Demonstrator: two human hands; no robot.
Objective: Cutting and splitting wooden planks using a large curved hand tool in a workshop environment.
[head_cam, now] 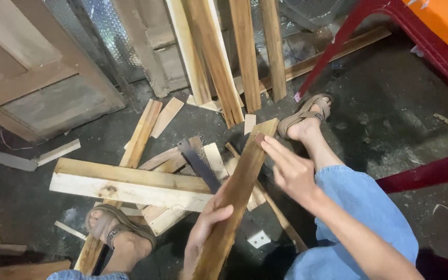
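- While your left hand point(206, 228) is wrapped around the lower part of the wooden slat point(237, 199), only that one grip carries it; if it loosens, I judge the slat could drop onto the pile of offcuts point(130, 186) or onto your left foot point(123, 236) in its sandal.
- Your right hand point(291, 171) is open, fingers stretched flat and holding nothing, fingertips just at the upper end of the slat; it looks blurred, so a quick stroke along that rough edge could plausibly give you a splinter.
- Your sandals leave the toes bare, and the right foot point(304, 116) rests near loose scraps on the floor point(390, 119), so a sliding board might catch it.
- A dark metal strip point(203, 168) lies under the slat among the boards; I cannot tell whether its edge is sharp.
- The slat is long, narrow and brown, darker than the pale board point(125, 191) below, tilted up and away from you, above the pile between your knees.
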